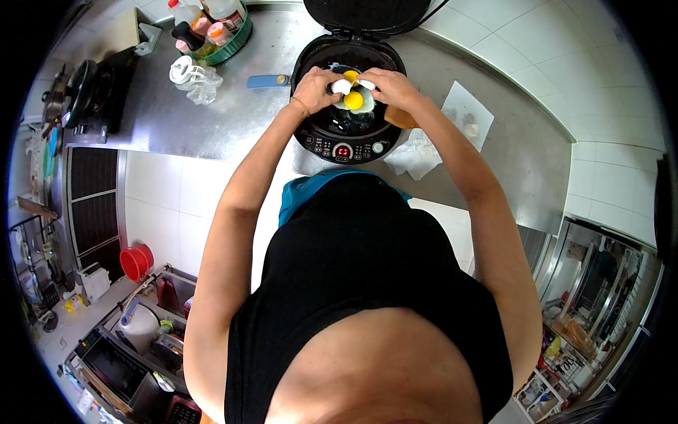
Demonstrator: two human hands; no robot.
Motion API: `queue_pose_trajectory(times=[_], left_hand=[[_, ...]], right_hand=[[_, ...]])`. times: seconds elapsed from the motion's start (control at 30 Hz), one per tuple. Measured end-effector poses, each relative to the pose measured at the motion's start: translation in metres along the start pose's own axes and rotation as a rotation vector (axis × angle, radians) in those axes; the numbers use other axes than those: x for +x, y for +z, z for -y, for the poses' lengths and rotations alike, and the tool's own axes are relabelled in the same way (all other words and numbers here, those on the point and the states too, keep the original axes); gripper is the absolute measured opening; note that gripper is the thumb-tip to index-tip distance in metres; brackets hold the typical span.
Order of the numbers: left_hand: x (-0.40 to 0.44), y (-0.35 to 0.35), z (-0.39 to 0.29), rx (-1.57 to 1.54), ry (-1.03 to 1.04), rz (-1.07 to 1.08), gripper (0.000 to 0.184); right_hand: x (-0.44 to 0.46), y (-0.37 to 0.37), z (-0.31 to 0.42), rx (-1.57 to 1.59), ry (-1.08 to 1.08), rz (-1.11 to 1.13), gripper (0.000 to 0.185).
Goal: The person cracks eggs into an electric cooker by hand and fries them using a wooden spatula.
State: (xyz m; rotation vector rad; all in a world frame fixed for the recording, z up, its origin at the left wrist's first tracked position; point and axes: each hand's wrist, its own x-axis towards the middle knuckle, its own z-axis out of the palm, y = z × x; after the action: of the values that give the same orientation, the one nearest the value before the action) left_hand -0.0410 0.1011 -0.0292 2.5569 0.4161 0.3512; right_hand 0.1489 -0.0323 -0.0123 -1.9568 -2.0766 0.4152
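Observation:
My left hand (316,90) pinches one half of a cracked eggshell (341,86) over the dark round pan of an electric griddle (345,133). The other piece of white shell (366,84) is in the fingers of my right hand (393,89). Between and below the hands, a raw egg with a whole yellow yolk (354,102) lies in the pan, its clear white around it. A second yolk (351,75) shows just behind the shells; whether it touches the pan is hard to make out. The griddle's black lid (367,13) stands raised at the back.
A brown flat object (400,117) lies by the griddle's right side, near crumpled white paper (415,154) and a white sheet (467,114). Left are a blue-handled utensil (267,81), a plastic bag (198,83) and a green basket (236,44) of bottles.

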Motion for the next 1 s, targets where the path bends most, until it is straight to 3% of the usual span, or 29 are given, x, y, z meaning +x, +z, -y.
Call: queue_pose_trajectory(times=[0.2, 0.5, 0.6, 1.0], left_hand=[[-0.005, -0.005, -0.004, 0.019, -0.015, -0.003, 0.042], [-0.016, -0.013, -0.004, -0.002, 0.017, -0.122, 0.048], [-0.019, -0.025, -0.012, -0.013, -0.067, -0.106, 0.041], [-0.024, -0.044, -0.011, 0.046, 0.116, -0.313, 0.039]], right_hand=[[-0.003, 0.001, 0.0, -0.071, -0.047, -0.055, 0.041], [-0.01, -0.011, 0.012, -0.168, 0.006, -0.211, 0.054], [-0.011, -0.02, 0.018, -0.207, 0.03, -0.239, 0.052], [-0.009, -0.029, 0.012, -0.177, -0.126, -0.481, 0.037]])
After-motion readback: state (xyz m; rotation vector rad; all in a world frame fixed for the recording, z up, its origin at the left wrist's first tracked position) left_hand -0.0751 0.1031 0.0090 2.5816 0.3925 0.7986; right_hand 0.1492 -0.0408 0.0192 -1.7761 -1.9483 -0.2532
